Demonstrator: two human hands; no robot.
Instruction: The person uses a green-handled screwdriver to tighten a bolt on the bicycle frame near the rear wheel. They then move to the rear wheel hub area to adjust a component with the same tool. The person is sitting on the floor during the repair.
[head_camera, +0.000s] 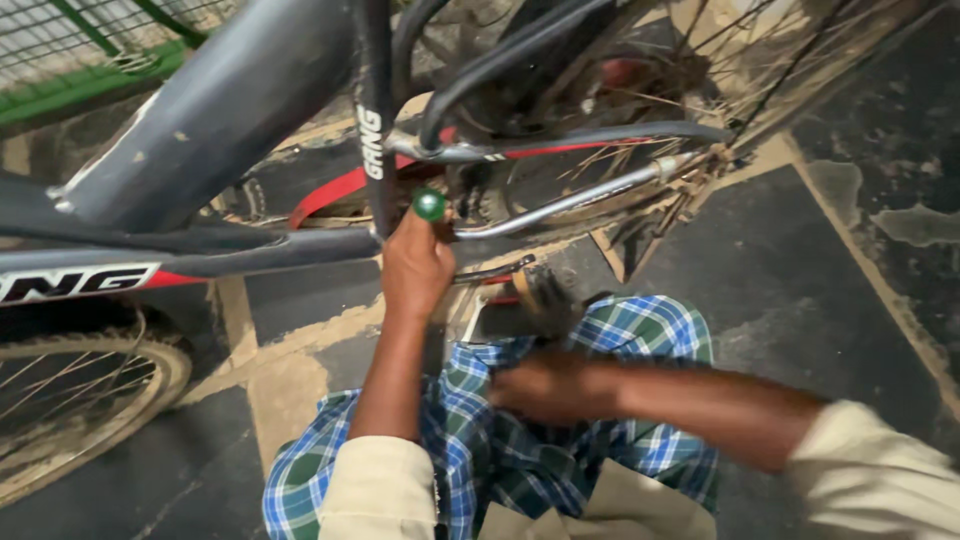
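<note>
Far left of the fingers, low down: a spoked wheel (70, 400) with a dusty tyre, resting on the dark floor (830, 300). Above it, the dark grey bicycle frame (210, 110), thick tube slanting up, thinner tubes running level toward the middle. Behind, top left, a green wire fence (70, 50).

At centre, left hand (415, 265) raised on a bare forearm, fingers clenched round a tool with a round green handle end (429, 204); only that green end showing above the fist, the rest hidden. Fist touching or just short of the frame where the tubes meet; cannot tell which. Just right of the fist, a chrome stay (570, 200) and a red strip (330, 195) beneath the frame.

Below, a blue and green checked cloth (480, 450) over the knees.

Right hand (545, 385) blurred, lying on the checked cloth, well below the left fist; fingers curled inward, cannot tell whether grasping anything. Upper right, rear wheel spokes (760, 60).
</note>
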